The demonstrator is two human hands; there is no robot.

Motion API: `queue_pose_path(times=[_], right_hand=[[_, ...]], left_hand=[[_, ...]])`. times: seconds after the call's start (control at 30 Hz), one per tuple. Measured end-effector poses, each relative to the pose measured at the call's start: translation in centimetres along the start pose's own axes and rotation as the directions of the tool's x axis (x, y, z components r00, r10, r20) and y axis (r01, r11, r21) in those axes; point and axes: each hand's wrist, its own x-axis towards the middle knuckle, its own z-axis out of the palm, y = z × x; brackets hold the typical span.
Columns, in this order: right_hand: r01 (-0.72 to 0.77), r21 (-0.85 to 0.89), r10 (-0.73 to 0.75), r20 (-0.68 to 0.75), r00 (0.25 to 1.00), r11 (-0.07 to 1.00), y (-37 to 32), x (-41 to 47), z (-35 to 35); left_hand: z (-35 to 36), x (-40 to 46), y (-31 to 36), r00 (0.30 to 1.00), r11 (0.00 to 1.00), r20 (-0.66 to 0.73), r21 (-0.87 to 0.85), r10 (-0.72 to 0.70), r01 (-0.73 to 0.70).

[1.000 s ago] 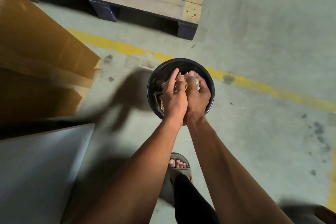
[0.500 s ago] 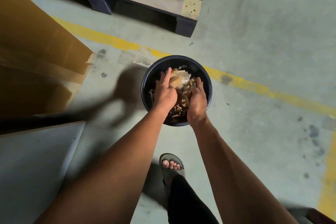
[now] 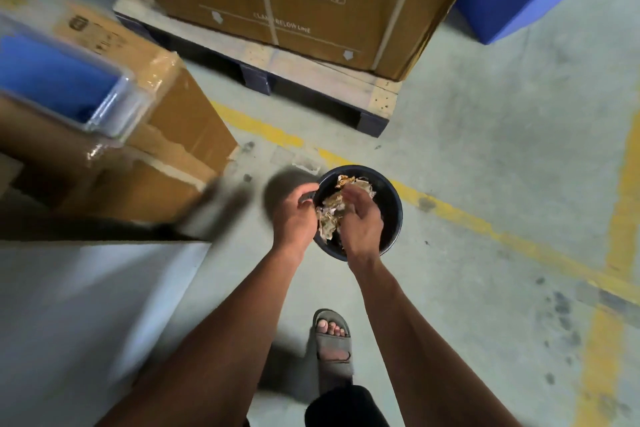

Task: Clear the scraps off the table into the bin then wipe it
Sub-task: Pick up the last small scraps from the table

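A round black bin (image 3: 393,215) stands on the concrete floor, holding crumpled paper and brown scraps (image 3: 349,185). Both my hands hover over its near side. My left hand (image 3: 294,217) is at the bin's left rim with its fingers loosely curled and nothing visibly held. Over the scraps, my right hand (image 3: 362,218) has relaxed, slightly bent fingers, and more scraps (image 3: 327,222) show between the two hands. The grey table (image 3: 86,322) fills the lower left, blurred.
Cardboard boxes (image 3: 166,156) with a blue crate (image 3: 59,87) on top stand to the left. A large strapped carton on a pallet (image 3: 381,97) sits behind the bin. My sandalled foot (image 3: 332,347) is just below the bin. Yellow floor lines run to the right.
My hands were pressed together over the bin, gripping scraps, then spread apart and let them fall in. The view has tilted up, showing the carton and crate.
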Motion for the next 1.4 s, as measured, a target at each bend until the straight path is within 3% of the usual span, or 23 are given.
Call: queue_pose_path(times=[0.23, 0.5, 0.63, 0.9, 1.07, 1.27, 1.4], right_hand=[[0.272, 0.066, -0.278, 0.114, 0.954, 0.96, -13.1, -8.0, 5.2], [0.426, 0.146, -0.45, 0.238, 0.861, 0.893, -26.2, -19.2, 12.3], [0.472, 0.169, -0.501, 0.319, 0.805, 0.865, -29.3, -25.2, 17.1], [0.599, 0.129, -0.563, 0.541, 0.625, 0.79, -27.3, -36.0, 27.2], [0.68, 0.099, -0.562, 0.654, 0.506, 0.727, -23.2, -42.5, 33.0], [0.711, 0.1, -0.543, 0.721, 0.431, 0.696, -19.7, -48.2, 37.1], [0.778, 0.099, -0.554, 0.757, 0.346, 0.621, -18.1, -50.8, 37.1]], left_hand=[[-11.6, -5.0, 8.3, 0.971, 0.978, -0.136, -0.044, 0.195, -0.203], [-26.5, -12.2, 16.7, 0.885, 0.909, -0.281, -0.09, 0.37, -0.408], [-34.4, -14.6, 17.2, 0.849, 0.906, -0.387, -0.077, 0.358, -0.417], [-48.9, -17.8, 9.3, 0.728, 0.934, -0.641, -0.046, 0.244, -0.353], [-55.5, -20.5, 3.6, 0.7, 0.942, -0.685, -0.059, 0.203, -0.332], [-61.9, -23.3, -1.8, 0.654, 0.964, -0.732, 0.013, 0.191, -0.267], [-64.4, -25.5, -5.1, 0.589, 0.984, -0.789, 0.124, 0.175, -0.125]])
